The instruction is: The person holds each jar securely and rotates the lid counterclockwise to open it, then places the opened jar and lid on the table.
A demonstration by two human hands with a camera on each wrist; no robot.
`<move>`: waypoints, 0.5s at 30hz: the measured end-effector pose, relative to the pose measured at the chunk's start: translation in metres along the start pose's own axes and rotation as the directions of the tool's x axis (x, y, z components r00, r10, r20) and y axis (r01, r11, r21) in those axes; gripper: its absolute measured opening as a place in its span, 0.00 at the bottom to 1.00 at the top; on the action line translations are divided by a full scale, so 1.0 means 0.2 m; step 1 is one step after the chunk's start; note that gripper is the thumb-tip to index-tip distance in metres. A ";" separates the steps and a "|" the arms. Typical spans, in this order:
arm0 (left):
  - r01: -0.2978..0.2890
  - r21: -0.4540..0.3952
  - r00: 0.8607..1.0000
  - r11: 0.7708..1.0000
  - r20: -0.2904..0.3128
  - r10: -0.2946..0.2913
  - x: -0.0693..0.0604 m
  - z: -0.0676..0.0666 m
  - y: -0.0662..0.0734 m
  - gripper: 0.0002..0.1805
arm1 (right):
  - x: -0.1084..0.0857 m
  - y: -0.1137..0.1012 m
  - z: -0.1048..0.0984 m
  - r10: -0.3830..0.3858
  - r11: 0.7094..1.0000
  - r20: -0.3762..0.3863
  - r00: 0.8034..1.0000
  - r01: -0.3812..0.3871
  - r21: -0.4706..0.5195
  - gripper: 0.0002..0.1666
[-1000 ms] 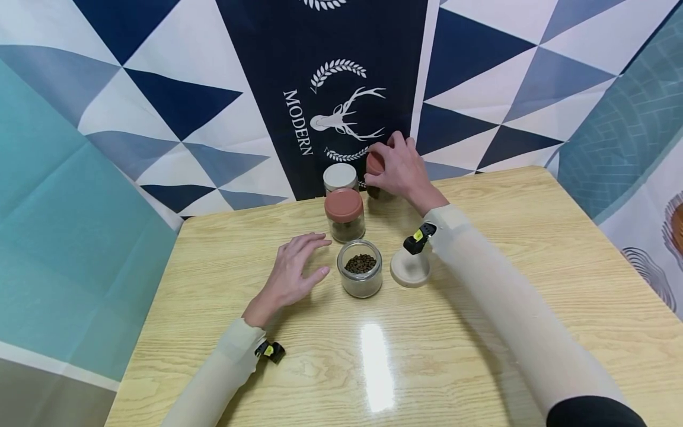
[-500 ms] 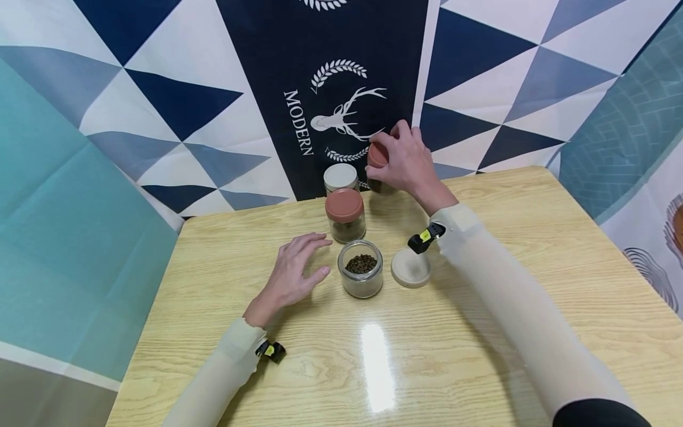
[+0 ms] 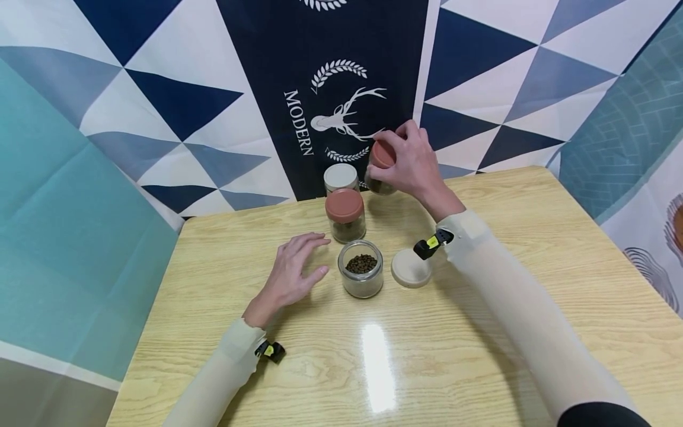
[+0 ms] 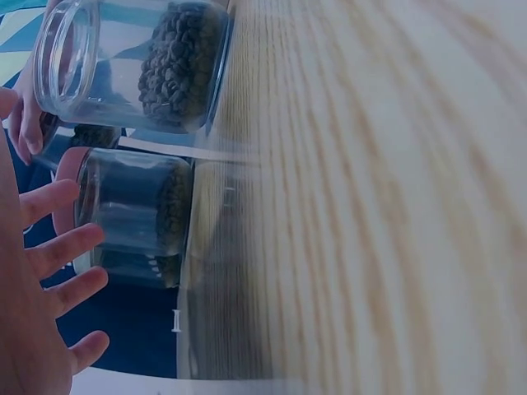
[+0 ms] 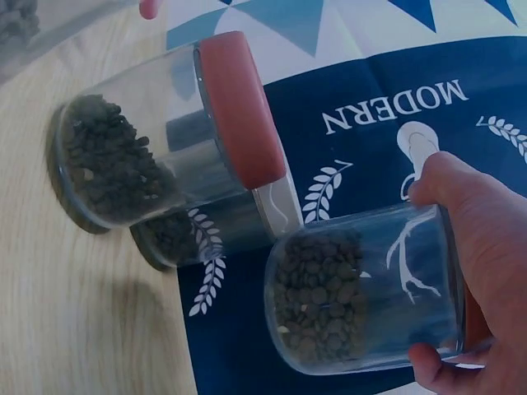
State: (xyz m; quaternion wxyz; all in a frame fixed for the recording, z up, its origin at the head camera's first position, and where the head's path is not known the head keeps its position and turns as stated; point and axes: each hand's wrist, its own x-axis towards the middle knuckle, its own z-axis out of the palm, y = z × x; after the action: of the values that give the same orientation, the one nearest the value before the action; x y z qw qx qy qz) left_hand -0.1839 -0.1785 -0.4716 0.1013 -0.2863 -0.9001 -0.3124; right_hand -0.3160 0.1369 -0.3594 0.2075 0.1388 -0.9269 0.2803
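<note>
My right hand (image 3: 411,163) grips a glass jar (image 5: 370,288) of coffee beans by its reddish-brown lid (image 3: 382,154), near the back wall. In the right wrist view this jar appears raised off the table. My left hand (image 3: 290,270) hovers with spread, loosely bent fingers left of an open glass jar (image 3: 360,286), not touching it. Coffee beans (image 3: 361,264) lie in that jar. Its right-hand neighbour is a pale round lid (image 3: 411,268), flat on the table. Behind stand a jar with a reddish-brown lid (image 3: 344,204) and a jar with a white lid (image 3: 340,176), partly hidden.
The wooden table (image 3: 256,379) meets a patterned cloth backdrop (image 3: 341,77) just behind the jars. A teal panel (image 3: 80,249) borders the table on the left. Light glares off the tabletop in front of the open jar.
My right hand has shifted slightly up and to the right, carrying the red-lidded jar with it. The left hand and the other jars have stayed in place.
</note>
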 end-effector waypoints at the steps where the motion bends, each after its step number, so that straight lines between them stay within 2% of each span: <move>1: -0.002 -0.001 1.000 1.000 0.000 0.002 0.00 0.00 0.00 0.33 | -0.01 0.00 0.00 0.001 1.000 -0.005 1.000 -0.001 0.009 0.39; 10: 0.004 0.002 1.000 1.000 0.012 -0.004 -0.01 -0.01 0.01 0.32 | -0.05 0.01 0.02 0.021 0.992 -0.043 0.999 -0.015 0.126 0.37; 15: 0.013 0.008 1.000 1.000 0.011 -0.013 -0.02 -0.01 0.00 0.32 | -0.07 0.01 0.04 0.072 0.964 -0.081 0.994 -0.049 0.260 0.35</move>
State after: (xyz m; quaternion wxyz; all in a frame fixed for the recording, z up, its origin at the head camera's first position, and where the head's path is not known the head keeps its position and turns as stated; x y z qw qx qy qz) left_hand -0.1803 -0.1818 -0.4710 0.0955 -0.2819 -0.9038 -0.3076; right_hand -0.3072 0.1357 -0.3715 0.2206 0.1234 -0.8762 0.4103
